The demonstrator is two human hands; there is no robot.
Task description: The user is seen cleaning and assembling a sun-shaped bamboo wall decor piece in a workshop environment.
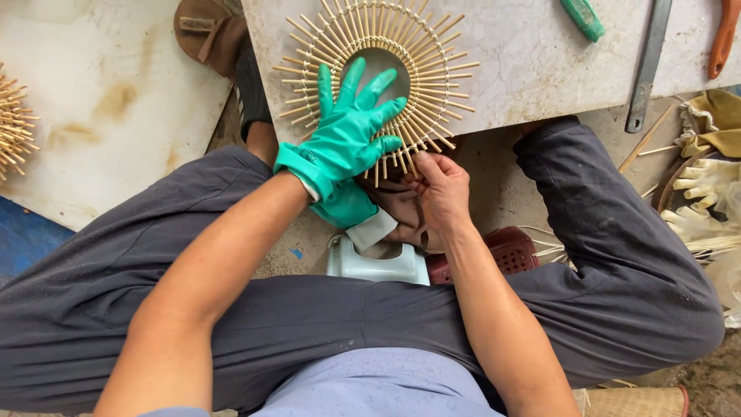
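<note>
Two hands: gloved left hand (349, 131) presses sunburst frame (378, 73), right hand (441, 193) pinching.

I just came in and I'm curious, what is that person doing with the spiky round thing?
A seated person presses the left hand, in a green rubber glove, flat on a round woven ring of thin sticks at the edge of a stone slab. The bare right hand pinches the stick ends at the ring's near rim.

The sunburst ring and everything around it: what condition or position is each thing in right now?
Woven sunburst ring: flat on slab, overhanging edge.
Left hand: gloved, spread, pressing ring.
Right hand: bare, pinching spokes at the rim.
Spare green glove: off, on lap.
Green-handled tool: lying unused.
</note>
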